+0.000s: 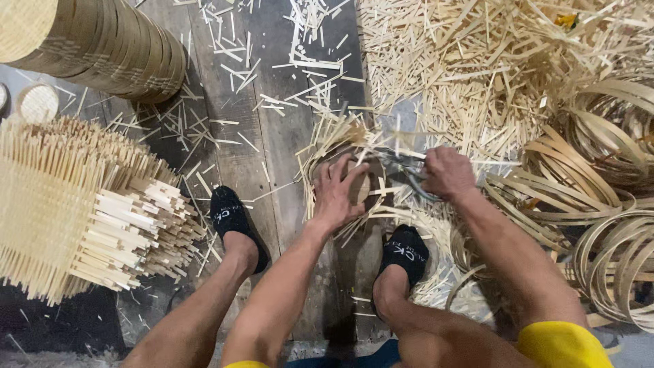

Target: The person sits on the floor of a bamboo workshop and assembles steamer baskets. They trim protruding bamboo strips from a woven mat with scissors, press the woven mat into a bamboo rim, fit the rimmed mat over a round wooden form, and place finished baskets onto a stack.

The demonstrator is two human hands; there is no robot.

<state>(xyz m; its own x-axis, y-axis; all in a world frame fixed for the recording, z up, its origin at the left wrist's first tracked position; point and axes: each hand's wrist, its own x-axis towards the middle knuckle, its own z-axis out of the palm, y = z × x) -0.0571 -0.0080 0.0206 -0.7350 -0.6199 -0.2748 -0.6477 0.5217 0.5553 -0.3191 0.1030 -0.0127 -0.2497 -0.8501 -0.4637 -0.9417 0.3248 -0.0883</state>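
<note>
Left hand flat, fingers spread, pressing a round woven tray with strips sticking out. Right hand clamped on shears. Stacked rims top left.

No packages, signs or screens here. Closest thing to a label is the small white printed marking on each black sock, just left and right of the left hand.

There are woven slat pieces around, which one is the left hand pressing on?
The small round one on the floor between the feet, under the left hand, its slat ends sticking out untrimmed. The big stack of woven mats at left lies untouched.
</note>
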